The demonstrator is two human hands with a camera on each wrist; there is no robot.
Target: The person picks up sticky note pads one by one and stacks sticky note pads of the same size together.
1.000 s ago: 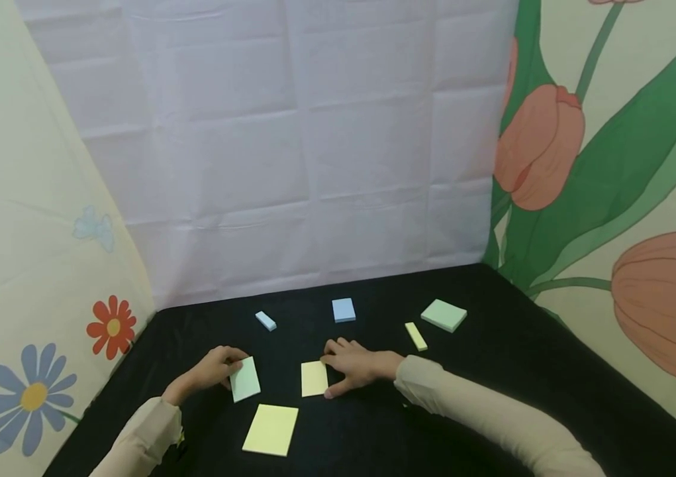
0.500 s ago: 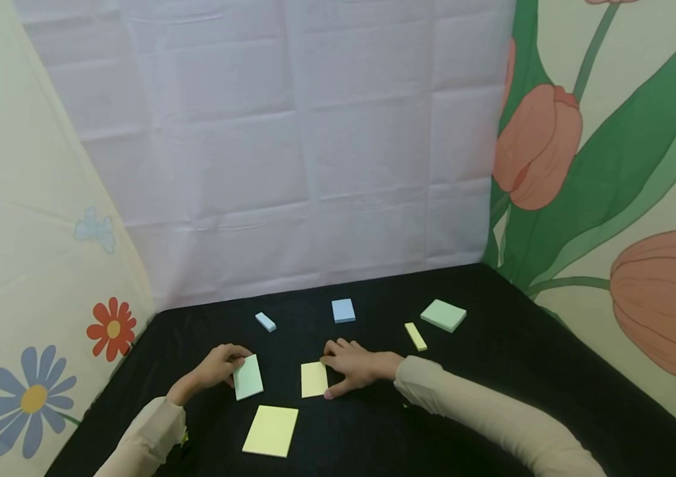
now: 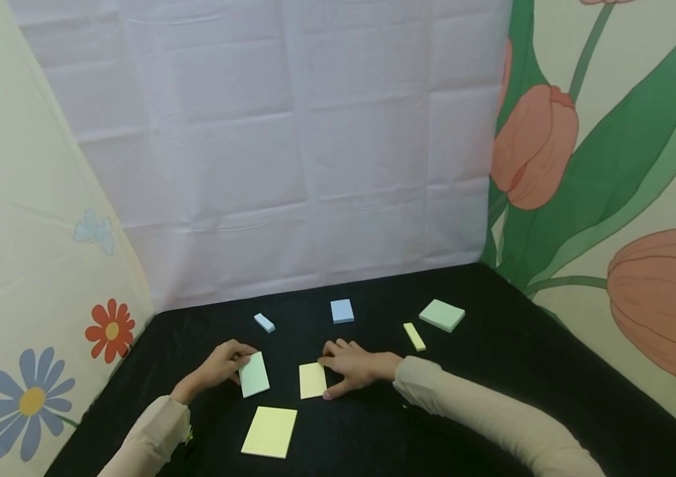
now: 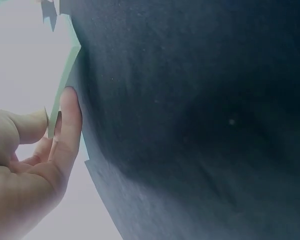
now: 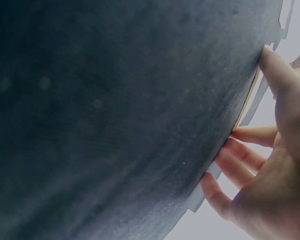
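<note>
My left hand [image 3: 223,363] pinches a pale green sticky note pad [image 3: 255,375] by its left edge. In the left wrist view the thumb [image 4: 32,127] lies on one face of the green pad [image 4: 65,75], with fingers behind it. The pad is tilted. My right hand [image 3: 357,366] is spread low over the cloth, thumb and index fingertips at the right-hand corners of a small yellow sticky note pad [image 3: 312,381]. In the right wrist view, that pad's thin edge [image 5: 247,100] shows between thumb and index finger. A larger yellow pad [image 3: 269,432] lies nearer me.
Farther back on the black cloth [image 3: 373,424] lie a small light blue strip pad [image 3: 264,322], a blue square pad [image 3: 341,311], a narrow yellow strip pad [image 3: 414,336] and a green pad [image 3: 441,315]. A white sheet [image 3: 290,146] hangs behind, with flower-printed cloths at both sides.
My left hand has shifted slightly right and away from me, carrying the green pad nearer the small yellow pad. The right hand has stayed in place.
</note>
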